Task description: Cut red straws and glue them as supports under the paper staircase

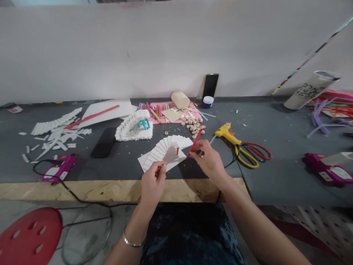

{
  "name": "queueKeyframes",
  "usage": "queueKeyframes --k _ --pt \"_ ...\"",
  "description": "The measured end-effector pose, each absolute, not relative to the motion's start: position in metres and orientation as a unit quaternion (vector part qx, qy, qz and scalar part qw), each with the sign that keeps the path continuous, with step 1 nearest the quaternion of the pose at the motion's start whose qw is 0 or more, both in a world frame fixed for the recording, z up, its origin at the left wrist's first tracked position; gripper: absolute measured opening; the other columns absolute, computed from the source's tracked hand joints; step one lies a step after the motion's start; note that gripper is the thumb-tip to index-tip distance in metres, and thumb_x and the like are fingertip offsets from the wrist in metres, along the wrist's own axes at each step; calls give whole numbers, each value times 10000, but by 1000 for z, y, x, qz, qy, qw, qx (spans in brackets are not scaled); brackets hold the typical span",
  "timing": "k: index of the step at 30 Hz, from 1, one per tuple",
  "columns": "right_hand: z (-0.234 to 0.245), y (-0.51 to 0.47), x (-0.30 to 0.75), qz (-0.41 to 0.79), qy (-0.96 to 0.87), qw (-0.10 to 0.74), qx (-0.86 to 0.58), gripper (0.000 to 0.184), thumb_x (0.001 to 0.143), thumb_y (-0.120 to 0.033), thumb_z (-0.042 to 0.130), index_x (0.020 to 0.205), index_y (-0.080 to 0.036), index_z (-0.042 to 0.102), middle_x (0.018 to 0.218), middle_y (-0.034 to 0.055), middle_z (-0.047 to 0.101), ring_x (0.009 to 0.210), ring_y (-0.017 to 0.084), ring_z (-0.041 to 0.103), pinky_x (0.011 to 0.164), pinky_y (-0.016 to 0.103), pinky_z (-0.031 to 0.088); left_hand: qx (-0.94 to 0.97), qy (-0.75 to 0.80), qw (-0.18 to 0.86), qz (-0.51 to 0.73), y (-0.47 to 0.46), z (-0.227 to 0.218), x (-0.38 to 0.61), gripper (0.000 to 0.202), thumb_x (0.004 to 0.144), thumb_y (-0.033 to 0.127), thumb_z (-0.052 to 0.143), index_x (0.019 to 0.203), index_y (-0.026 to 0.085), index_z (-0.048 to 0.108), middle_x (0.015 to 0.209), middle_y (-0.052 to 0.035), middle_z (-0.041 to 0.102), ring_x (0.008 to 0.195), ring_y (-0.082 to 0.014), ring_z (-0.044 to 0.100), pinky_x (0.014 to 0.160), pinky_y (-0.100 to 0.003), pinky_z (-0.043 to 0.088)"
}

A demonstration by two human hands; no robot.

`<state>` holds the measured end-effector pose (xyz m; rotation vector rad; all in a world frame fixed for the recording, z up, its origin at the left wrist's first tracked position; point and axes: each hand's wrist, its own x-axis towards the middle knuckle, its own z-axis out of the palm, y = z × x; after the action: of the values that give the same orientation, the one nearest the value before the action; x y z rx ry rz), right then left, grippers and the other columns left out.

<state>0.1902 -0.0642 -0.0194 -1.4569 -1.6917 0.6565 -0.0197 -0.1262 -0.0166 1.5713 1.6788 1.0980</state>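
Note:
My right hand pinches a short red strip between thumb and fingertips, held upright at a slant. In front of me lies a white model of fanned, step-like pieces on a white base. A small red post stands on its inner side. My left hand is at the model's front edge, thumb and fingers closed together; whether anything small is between them is hidden. The strip's lower end is close to the base's right corner; I cannot tell if they touch.
Behind are a fluffy white model, pebbles, crayons and a propped phone. Right lie a yellow glue gun, scissors and a purple glue gun. Left: a dark phone, white scraps, another purple glue gun.

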Motion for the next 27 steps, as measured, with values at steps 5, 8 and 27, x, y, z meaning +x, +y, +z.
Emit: queueKeyframes --k 5,8,27 --pt "-23 -64 189 234 -679 385 -579 173 818 -281 589 948 -250 479 943 41 706 837 218 669 747 348 473 593 629 295 407 -125 -19 -18 280 915 425 476 934 196 635 625 17 580 571 -127 545 577 -230 409" --pt "-24 -64 189 225 -684 383 -578 159 821 -284 586 935 -249 480 941 42 696 811 212 662 734 340 469 597 629 295 401 -125 -21 -17 279 916 421 470 929 196 634 660 6 608 582 -128 549 588 -233 412" --pt "-15 -78 209 380 -617 425 -542 366 786 -429 677 1011 -230 469 820 23 713 707 180 630 667 309 445 639 585 271 421 -115 -10 -2 252 926 367 466 936 202 657 852 -45 667 750 -159 609 622 -239 446"
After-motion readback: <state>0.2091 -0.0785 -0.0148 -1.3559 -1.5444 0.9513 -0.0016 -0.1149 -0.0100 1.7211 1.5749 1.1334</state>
